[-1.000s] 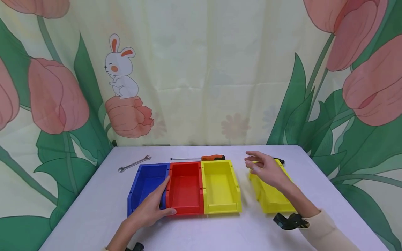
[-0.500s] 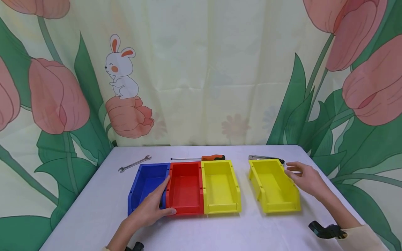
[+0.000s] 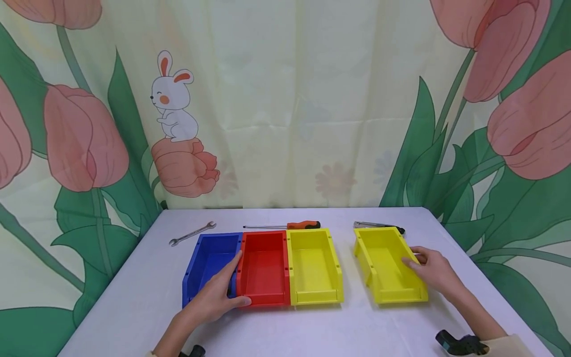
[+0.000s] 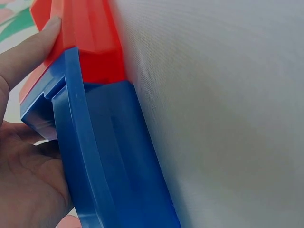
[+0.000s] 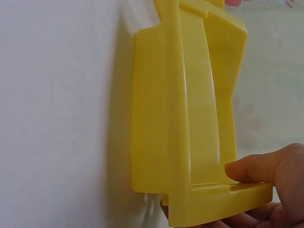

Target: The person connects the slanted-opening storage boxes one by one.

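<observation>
Blue [image 3: 209,260], red [image 3: 263,267] and yellow [image 3: 314,265] plastic bins stand side by side in a row. My left hand [image 3: 211,297] grips the row where blue meets red: in the left wrist view the thumb lies on the red bin [image 4: 97,28] while the other fingers reach into the blue bin [image 4: 123,156]. A separate yellow bin [image 3: 388,267] stands to the right, turned slightly. Its right side wall is pinched by my right hand [image 3: 437,270], thumb inside and fingers outside, as the right wrist view of the yellow bin [image 5: 152,109] shows.
Behind the row lies a screwdriver [image 3: 303,225] with an orange and black handle. A wrench [image 3: 192,234] lies at the back left. A silver tool with a black end [image 3: 372,224] lies behind the separate yellow bin. The white table [image 3: 312,332] ends at a printed curtain.
My right hand has swung from above the separate yellow bin to its right side, come nearer and taken hold of the wall. The left hand and the row have stayed put.
</observation>
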Demonstrator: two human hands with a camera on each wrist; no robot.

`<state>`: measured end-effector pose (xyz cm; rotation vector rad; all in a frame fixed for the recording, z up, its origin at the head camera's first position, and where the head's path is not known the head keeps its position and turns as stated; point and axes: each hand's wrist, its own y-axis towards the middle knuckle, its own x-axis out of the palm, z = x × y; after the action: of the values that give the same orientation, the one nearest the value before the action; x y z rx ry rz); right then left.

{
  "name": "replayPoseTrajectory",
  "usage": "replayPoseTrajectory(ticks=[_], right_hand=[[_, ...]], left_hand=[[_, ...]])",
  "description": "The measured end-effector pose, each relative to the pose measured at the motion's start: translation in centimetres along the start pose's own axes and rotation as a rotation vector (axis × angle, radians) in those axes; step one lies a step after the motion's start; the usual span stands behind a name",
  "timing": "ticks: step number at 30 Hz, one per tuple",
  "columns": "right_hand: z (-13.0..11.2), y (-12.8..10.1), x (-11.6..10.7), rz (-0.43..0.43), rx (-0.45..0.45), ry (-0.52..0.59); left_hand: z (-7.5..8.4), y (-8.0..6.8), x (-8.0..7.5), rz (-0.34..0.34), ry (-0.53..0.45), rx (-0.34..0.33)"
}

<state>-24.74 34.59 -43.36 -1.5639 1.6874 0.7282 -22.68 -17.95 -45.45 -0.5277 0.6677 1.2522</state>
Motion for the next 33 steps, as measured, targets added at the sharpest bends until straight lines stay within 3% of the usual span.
replayPoseTrajectory(ticks=[21, 33], right_hand=[[-0.3, -0.4, 0.9, 0.100, 0.001, -0.042], [-2.5, -0.2, 0.2, 0.126, -0.047, -0.032]], left_hand=[[0.5, 0.0, 0.0, 0.005, -0.002, -0.020], [0.1, 0.0, 0.0, 0.008, -0.006, -0.007]])
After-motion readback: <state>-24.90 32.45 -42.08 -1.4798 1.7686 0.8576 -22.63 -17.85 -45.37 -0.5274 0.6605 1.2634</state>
